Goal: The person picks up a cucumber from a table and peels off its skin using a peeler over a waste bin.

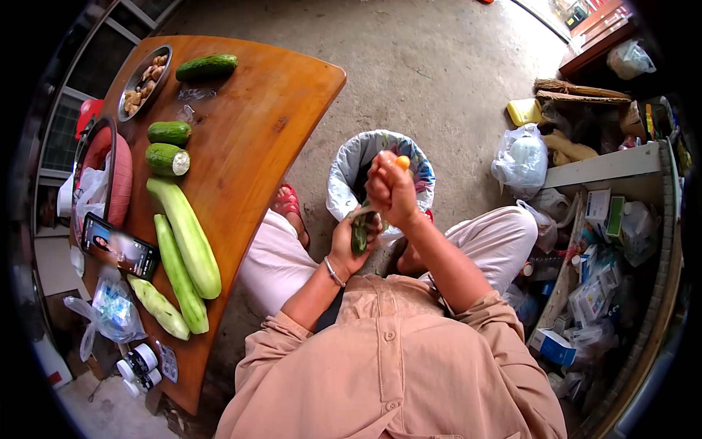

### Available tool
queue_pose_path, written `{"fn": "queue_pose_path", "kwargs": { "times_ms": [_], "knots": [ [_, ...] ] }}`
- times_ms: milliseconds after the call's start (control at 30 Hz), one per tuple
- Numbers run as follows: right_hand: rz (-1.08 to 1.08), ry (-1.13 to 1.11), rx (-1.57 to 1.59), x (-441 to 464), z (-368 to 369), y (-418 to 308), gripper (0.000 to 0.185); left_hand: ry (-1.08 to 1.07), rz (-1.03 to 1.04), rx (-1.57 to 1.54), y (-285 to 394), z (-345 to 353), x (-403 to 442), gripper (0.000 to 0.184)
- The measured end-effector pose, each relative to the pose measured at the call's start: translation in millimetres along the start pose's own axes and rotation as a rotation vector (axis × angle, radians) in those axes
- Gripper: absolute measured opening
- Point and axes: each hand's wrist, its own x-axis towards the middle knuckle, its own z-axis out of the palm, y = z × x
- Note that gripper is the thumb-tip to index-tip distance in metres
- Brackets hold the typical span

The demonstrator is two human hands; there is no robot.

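Over a lined waste bin (342,175), my left hand (353,240) is closed around a dark green vegetable (359,234), probably a cucumber piece. Just above it and to the right, my right hand (391,192) is a fist round a tool with an orange handle end (403,162); a pale part of it reaches toward the vegetable. On the wooden table (256,110) to the left lie peeled long pale green gourds (191,238), a smaller peeled piece (159,307), two cut green pieces (167,159) and a whole green cucumber (207,67).
A metal plate of brown pieces (145,82), a red basket (121,183) and a phone (119,246) sit along the table's left side. Plastic bags (521,161), a yellow container (524,112) and boxes (553,347) crowd the right.
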Motion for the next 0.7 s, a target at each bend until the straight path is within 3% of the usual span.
{"fn": "queue_pose_path", "kwargs": {
  "times_ms": [67, 233, 433, 700],
  "knots": [
    [-0.005, 0.024, 0.015, 8.5, -11.6, -3.2, 0.024, -0.165, -0.017, -0.090, -3.3, -1.5, -2.2, 0.029],
    [-0.054, 0.061, 0.029, 16.9, -12.2, -2.6, 0.024, -0.018, 0.023, -0.005, 3.4, 5.5, -4.4, 0.029],
    [-0.190, 0.178, 0.106, 51.4, -51.5, -20.6, 0.024, -0.191, 0.086, -0.045, 9.4, 4.1, -6.9, 0.027],
    [-0.302, 0.284, 0.023, 64.9, -111.7, -29.2, 0.024, -0.174, 0.149, -0.009, 13.2, 0.9, -23.8, 0.030]
  ]
}}
